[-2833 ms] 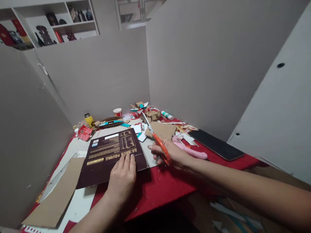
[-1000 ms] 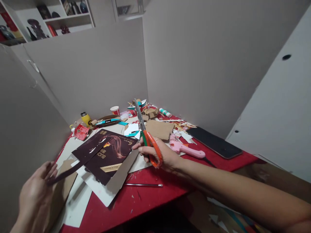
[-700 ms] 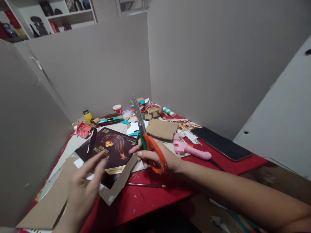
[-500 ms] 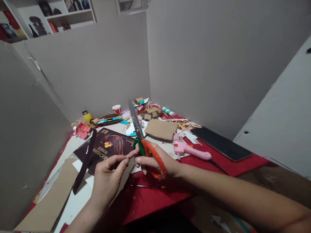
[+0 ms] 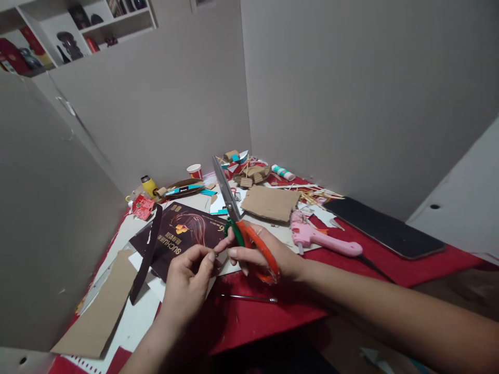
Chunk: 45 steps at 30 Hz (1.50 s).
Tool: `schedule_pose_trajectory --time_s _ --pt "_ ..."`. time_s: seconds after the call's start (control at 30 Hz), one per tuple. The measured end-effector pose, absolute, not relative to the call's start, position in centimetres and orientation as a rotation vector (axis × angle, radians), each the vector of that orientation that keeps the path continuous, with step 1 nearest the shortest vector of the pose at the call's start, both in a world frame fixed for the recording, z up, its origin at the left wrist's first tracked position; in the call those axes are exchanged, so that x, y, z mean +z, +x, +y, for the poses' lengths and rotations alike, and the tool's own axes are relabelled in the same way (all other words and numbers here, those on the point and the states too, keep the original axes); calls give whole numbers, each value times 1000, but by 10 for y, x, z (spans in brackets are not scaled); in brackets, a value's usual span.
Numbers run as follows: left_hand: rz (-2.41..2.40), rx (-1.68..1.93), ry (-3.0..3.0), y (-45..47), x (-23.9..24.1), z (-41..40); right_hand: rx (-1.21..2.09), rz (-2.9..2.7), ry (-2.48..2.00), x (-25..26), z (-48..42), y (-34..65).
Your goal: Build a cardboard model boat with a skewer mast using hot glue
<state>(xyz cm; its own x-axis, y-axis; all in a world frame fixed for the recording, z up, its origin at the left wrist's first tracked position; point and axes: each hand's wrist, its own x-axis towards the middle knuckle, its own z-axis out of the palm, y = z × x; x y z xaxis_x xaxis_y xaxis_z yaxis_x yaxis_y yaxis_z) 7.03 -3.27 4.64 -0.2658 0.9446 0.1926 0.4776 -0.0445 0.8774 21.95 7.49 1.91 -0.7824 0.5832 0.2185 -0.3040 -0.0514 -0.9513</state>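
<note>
In my right hand is a pair of scissors with orange and green handles, its blades together and pointing up and away. My left hand is closed in a pinch beside the right fingertips. Whatever lies between its thumb and finger is too small to make out. Behind the hands lies a dark brown printed cardboard sheet. A curved dark strip rests across its left side. Nearer to me, a thin pen-like rod lies on the red cloth.
A pink glue gun and a black phone-like slab lie on the right. Further back are a corrugated cardboard piece, a paper cup, a yellow bottle and scraps. Grey walls enclose the table's far sides.
The view has turned slightly, so the table appears further right. My left fingertips have drawn a little apart from the right index finger, still pinched. The scissors stay in my right hand.
</note>
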Motion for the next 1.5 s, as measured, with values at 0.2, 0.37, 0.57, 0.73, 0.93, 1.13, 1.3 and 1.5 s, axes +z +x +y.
schedule_pose_trajectory --time_s 0.2,0.37,0.57,0.73,0.93,1.13,1.3,1.5 --pt "2004 1305 1587 74 49 -31 1819 -1661 -222 20 69 218" --pt "1947 1435 1400 71 46 -23 1757 -1706 -168 17 64 217" --pt "1672 1488 1087 66 47 -15 1580 -1791 -67 12 64 219" --pt "1480 1531 915 69 51 -13 1542 -1781 10 8 65 220" --pt "1311 1436 794 81 50 -13 1538 -1746 31 8 68 223" --pt "1225 1371 779 100 32 -23 1565 -1655 -41 22 69 232" --pt "1171 1243 832 108 31 -34 1681 -1472 -52 21 77 230" --pt "1330 1019 1143 130 14 -46 1742 -1388 -66 19 84 223"
